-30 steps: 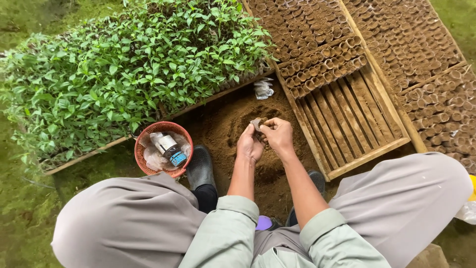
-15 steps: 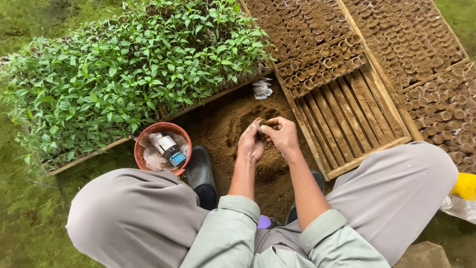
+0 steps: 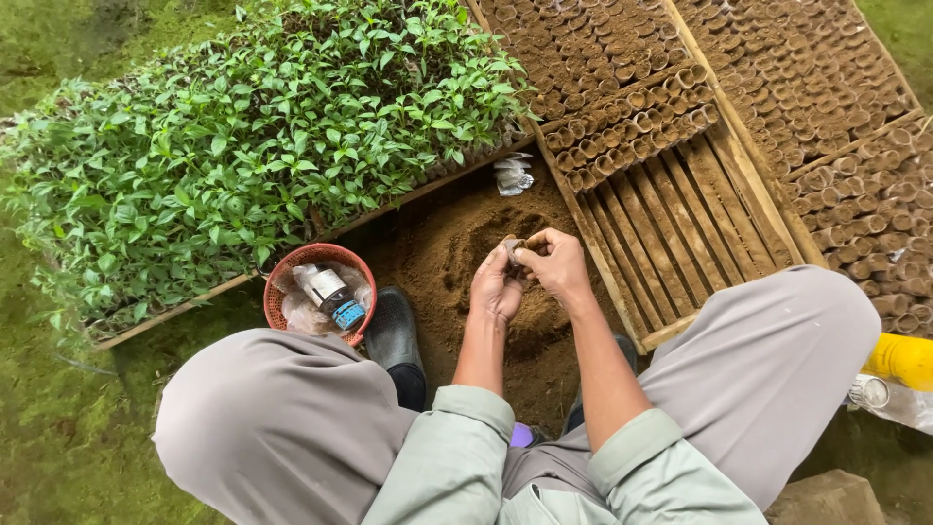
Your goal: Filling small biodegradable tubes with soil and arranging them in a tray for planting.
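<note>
The largest thing in view is the dense bed of green leafy seedlings, filling the upper left and edged by a wooden board. To its right lie the slatted wooden trays, the far rows packed with small brown rolled-leaf pots standing upright, the near slats of the closest tray bare. Between bed and trays sits a mound of loose brown soil, directly before the seated person's grey-trousered knees. Beside the left knee stands a round red plastic basket holding a small bottle with a blue cap and some clear wrapping, and a black boot rests just beside it.

Over the mound, the left hand and the right hand meet. Both are closed around one small brown rolled pot, the left hand's fingers curled round its side, the right hand's thumb and forefinger pinched at its top. Whether the pot is already full cannot be told; it is mostly hidden by the fingers.

The step in hand appears to be forming or filling a single pot above the soil. The next move would likely call for a firm hold so the roll does not unwind, then a reach right to set it upright against the last filled row on the bare slats.
</note>
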